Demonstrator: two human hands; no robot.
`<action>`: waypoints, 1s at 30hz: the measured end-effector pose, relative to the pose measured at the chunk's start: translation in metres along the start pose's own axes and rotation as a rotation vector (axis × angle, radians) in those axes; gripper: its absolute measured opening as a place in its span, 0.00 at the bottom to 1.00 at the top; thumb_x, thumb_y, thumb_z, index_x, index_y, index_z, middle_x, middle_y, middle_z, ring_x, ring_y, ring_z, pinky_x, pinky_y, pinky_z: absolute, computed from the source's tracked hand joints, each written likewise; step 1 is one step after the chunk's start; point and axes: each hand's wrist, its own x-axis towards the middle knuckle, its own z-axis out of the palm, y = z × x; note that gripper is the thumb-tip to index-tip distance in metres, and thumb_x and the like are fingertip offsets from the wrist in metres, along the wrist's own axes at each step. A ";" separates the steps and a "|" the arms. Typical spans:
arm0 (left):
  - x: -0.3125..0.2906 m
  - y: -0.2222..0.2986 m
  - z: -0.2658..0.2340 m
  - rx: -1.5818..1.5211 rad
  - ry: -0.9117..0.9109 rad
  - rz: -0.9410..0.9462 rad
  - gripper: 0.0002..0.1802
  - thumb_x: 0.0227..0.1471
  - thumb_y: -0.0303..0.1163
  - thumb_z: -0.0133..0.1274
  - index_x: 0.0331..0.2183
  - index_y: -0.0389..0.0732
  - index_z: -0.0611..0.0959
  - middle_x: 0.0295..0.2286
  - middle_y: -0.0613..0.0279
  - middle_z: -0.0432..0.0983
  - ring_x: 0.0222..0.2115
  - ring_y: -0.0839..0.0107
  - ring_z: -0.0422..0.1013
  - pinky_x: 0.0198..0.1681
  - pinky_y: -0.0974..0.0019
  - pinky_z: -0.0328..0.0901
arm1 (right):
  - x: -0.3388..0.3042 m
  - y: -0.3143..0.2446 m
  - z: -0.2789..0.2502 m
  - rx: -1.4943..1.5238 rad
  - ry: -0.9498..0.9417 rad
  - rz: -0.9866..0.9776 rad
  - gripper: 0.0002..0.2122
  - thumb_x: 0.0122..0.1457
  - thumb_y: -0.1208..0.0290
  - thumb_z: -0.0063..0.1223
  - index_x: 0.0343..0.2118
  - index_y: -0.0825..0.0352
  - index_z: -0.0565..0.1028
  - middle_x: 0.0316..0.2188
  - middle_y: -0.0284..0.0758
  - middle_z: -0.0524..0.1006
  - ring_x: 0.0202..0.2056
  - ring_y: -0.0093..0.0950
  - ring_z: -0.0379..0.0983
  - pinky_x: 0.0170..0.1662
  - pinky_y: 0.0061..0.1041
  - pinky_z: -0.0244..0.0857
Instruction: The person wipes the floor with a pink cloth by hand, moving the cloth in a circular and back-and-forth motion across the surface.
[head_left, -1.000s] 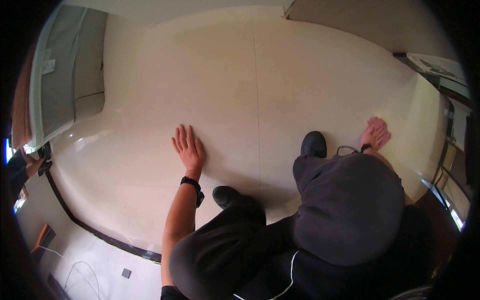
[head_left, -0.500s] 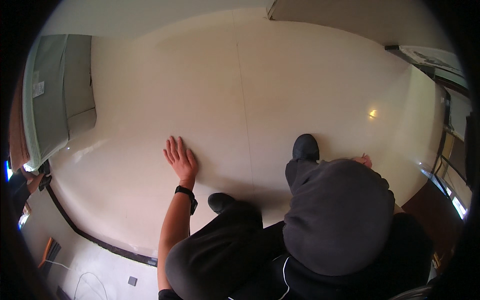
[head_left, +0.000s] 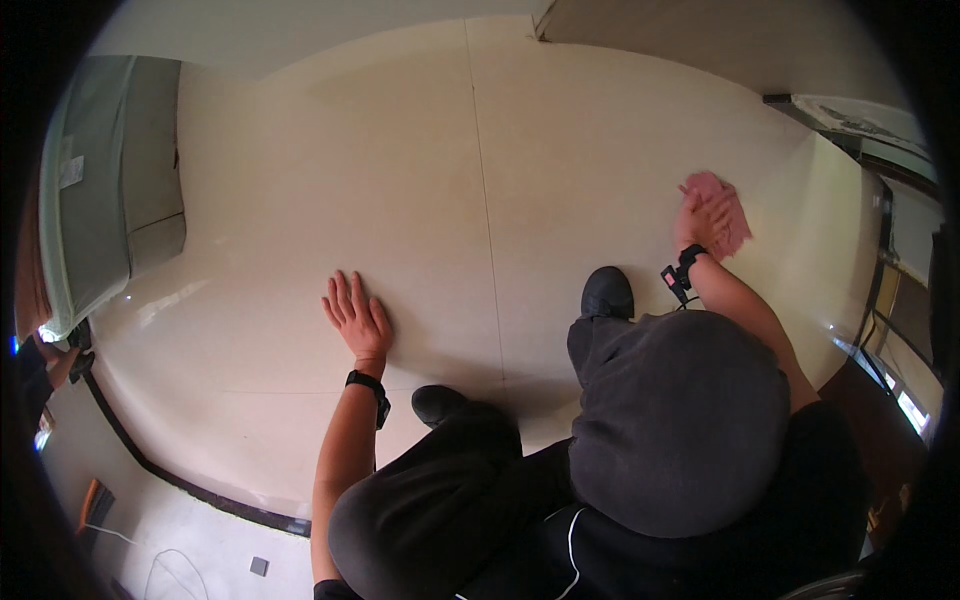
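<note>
My left hand (head_left: 356, 318) lies flat on the pale floor (head_left: 330, 170) with its fingers spread, holding nothing. A black watch (head_left: 368, 386) is on that wrist. Farther out on the right, my right hand (head_left: 701, 225) presses down on a crumpled pink cloth (head_left: 739, 234) against the floor. Parts of the cloth stick out past the fingers, and the palm hides the rest. Around the right wrist is a black band (head_left: 688, 262) with a small device on it.
My dark shoes (head_left: 607, 293) and bent knees (head_left: 680, 430) stand between my arms. A grey upholstered piece (head_left: 100, 180) stands at the left. A dark edge strip (head_left: 160, 470) runs along the lower left, near a white cord (head_left: 180, 560). Another person's arm (head_left: 60, 365) shows at far left.
My right hand has come out from behind the right knee and moved forward, and the pink cloth is now visible under it. My left hand stays in place.
</note>
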 end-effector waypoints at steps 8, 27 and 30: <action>0.005 0.004 0.007 -0.006 0.006 0.000 0.30 0.65 0.38 0.43 0.66 0.40 0.68 0.68 0.46 0.56 0.70 0.48 0.48 0.72 0.39 0.37 | -0.106 -0.148 -0.017 0.193 -0.160 -0.933 0.33 0.65 0.47 0.49 0.62 0.70 0.64 0.66 0.48 0.61 0.68 0.51 0.52 0.64 0.58 0.50; 0.070 -0.002 -0.100 -0.033 -0.755 0.604 0.33 0.57 0.29 0.55 0.63 0.45 0.69 0.64 0.53 0.62 0.66 0.53 0.57 0.67 0.49 0.57 | -0.291 -0.173 -0.013 -0.032 -0.629 -2.689 0.45 0.58 0.37 0.52 0.74 0.58 0.53 0.76 0.32 0.45 0.76 0.37 0.27 0.75 0.52 0.17; 0.074 0.014 -0.092 -0.062 -0.719 0.597 0.32 0.56 0.28 0.55 0.62 0.44 0.71 0.63 0.54 0.64 0.65 0.55 0.59 0.65 0.48 0.58 | -0.291 -0.156 -0.007 0.067 -0.655 -2.690 0.44 0.57 0.38 0.54 0.73 0.55 0.55 0.76 0.32 0.46 0.76 0.36 0.29 0.75 0.51 0.18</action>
